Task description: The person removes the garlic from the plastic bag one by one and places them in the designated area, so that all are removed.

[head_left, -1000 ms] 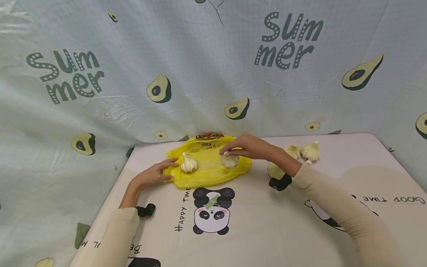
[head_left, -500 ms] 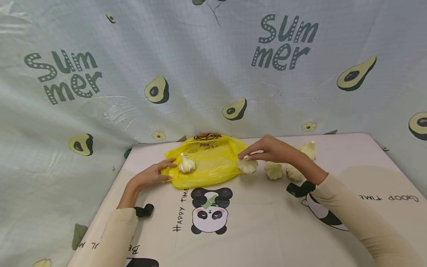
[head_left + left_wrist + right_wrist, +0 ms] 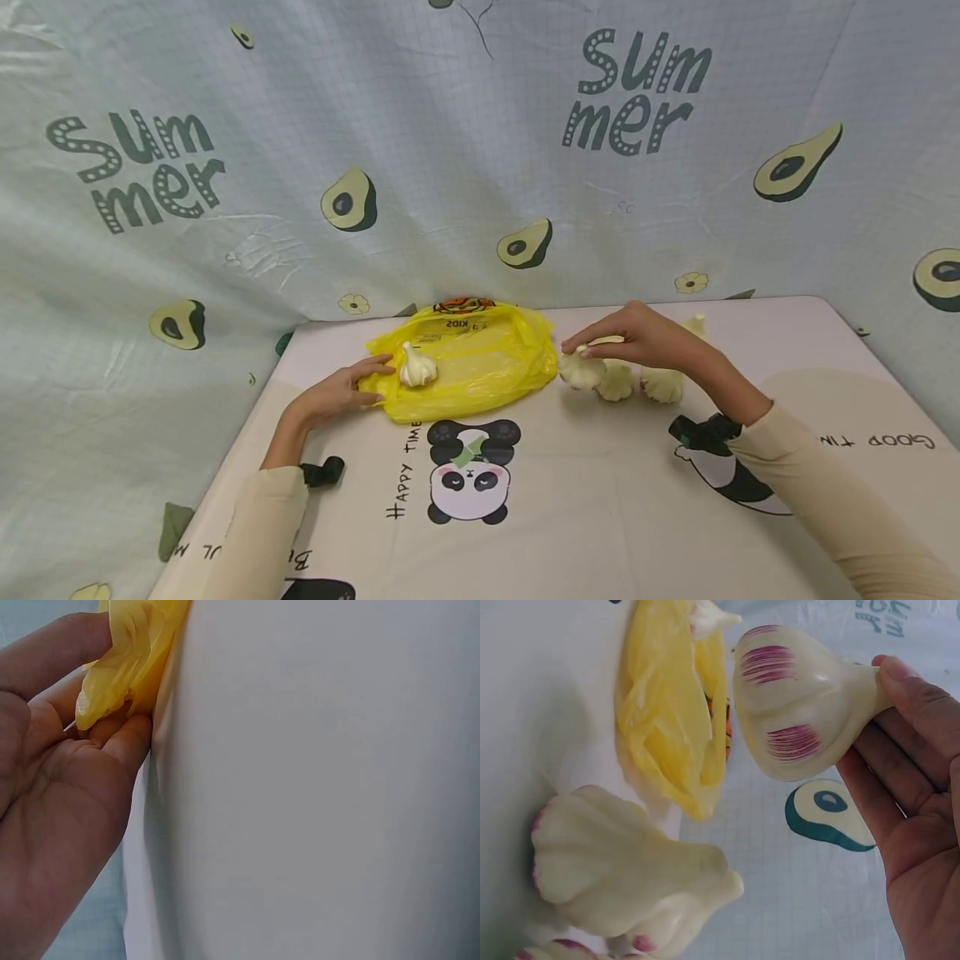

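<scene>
My right hand (image 3: 648, 337) pinches a garlic bulb (image 3: 581, 372) by its neck, just off the right edge of a yellow plastic bag (image 3: 480, 379). The right wrist view shows the held bulb (image 3: 795, 705) up close, white with purple streaks, its stem between thumb and fingers. On the left, my left hand (image 3: 337, 396) grips the bag's edge; in the left wrist view the crumpled yellow plastic (image 3: 135, 660) lies between its fingers. Another garlic bulb (image 3: 417, 367) sits on the left part of the bag, close to my left fingertips.
More garlic bulbs lie to the right of the bag, a near one (image 3: 617, 382) and another (image 3: 662, 385), with one partly hidden behind my right hand (image 3: 696, 325). The table (image 3: 585, 517) wears a panda-printed cover. A printed curtain (image 3: 450, 150) hangs behind its far edge.
My right hand has carried its garlic bulb rightward from over the bag to beside the other bulbs. My left hand stays at the bag's left edge.
</scene>
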Action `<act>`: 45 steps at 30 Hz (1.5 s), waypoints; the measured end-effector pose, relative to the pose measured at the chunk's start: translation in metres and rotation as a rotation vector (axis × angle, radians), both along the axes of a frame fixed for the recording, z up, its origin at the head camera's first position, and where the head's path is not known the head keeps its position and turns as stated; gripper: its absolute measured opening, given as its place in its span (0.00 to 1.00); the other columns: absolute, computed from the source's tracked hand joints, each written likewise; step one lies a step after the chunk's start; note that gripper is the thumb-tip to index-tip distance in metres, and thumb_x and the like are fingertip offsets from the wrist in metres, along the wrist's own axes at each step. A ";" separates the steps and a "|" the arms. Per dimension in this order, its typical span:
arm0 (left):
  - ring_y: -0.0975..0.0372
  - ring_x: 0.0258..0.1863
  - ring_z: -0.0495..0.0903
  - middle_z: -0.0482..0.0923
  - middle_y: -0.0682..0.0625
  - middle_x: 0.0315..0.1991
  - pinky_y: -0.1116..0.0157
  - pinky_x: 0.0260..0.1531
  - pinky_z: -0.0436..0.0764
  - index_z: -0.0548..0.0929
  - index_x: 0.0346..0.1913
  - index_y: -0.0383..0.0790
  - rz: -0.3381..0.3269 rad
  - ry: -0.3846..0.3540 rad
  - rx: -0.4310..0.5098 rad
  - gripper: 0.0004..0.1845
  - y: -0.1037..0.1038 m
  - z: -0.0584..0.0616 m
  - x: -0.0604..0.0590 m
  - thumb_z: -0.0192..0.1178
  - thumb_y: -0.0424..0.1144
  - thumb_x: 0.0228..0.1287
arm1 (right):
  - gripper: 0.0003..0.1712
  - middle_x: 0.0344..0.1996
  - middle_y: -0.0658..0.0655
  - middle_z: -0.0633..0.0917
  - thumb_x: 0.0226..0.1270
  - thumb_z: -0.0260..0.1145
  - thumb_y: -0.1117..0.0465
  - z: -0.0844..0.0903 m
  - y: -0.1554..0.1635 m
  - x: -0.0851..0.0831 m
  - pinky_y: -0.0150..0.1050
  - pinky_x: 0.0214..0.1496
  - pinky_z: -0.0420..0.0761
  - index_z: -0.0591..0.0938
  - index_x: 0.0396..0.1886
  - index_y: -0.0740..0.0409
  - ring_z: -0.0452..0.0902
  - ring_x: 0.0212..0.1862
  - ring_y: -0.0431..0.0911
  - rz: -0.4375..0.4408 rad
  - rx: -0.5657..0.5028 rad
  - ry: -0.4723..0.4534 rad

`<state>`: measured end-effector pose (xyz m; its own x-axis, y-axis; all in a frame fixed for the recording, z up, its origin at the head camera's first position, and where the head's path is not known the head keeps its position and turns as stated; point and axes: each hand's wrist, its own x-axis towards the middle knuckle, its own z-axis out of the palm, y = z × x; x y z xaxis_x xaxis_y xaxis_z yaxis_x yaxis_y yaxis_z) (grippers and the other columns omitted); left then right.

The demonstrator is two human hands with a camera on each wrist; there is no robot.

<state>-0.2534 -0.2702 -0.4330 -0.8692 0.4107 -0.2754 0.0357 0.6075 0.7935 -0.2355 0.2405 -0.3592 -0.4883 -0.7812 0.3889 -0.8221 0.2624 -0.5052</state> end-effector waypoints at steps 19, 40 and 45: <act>0.42 0.81 0.36 0.51 0.43 0.81 0.37 0.75 0.38 0.75 0.70 0.35 -0.016 0.000 0.037 0.29 -0.003 0.000 -0.008 0.65 0.32 0.65 | 0.20 0.45 0.48 0.91 0.62 0.72 0.72 -0.010 0.034 0.017 0.31 0.21 0.64 0.89 0.52 0.54 0.64 0.26 0.28 -0.058 -0.045 0.062; 0.42 0.81 0.34 0.49 0.44 0.82 0.37 0.75 0.37 0.73 0.70 0.33 -0.011 -0.023 0.077 0.29 -0.003 -0.001 -0.003 0.64 0.31 0.66 | 0.24 0.45 0.46 0.91 0.57 0.72 0.76 -0.013 0.059 0.029 0.26 0.20 0.60 0.89 0.51 0.52 0.54 0.24 0.25 -0.102 -0.096 0.103; 0.42 0.81 0.34 0.48 0.45 0.82 0.36 0.75 0.37 0.73 0.70 0.34 -0.008 -0.032 0.072 0.29 -0.003 -0.002 -0.003 0.64 0.31 0.66 | 0.24 0.46 0.46 0.91 0.57 0.72 0.77 -0.014 0.063 0.031 0.27 0.20 0.61 0.90 0.51 0.52 0.56 0.24 0.26 -0.098 -0.111 0.093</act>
<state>-0.2561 -0.2734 -0.4347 -0.8572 0.4371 -0.2724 0.0143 0.5488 0.8358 -0.2048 0.3030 -0.3734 -0.5177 -0.6816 0.5171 -0.8400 0.2900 -0.4586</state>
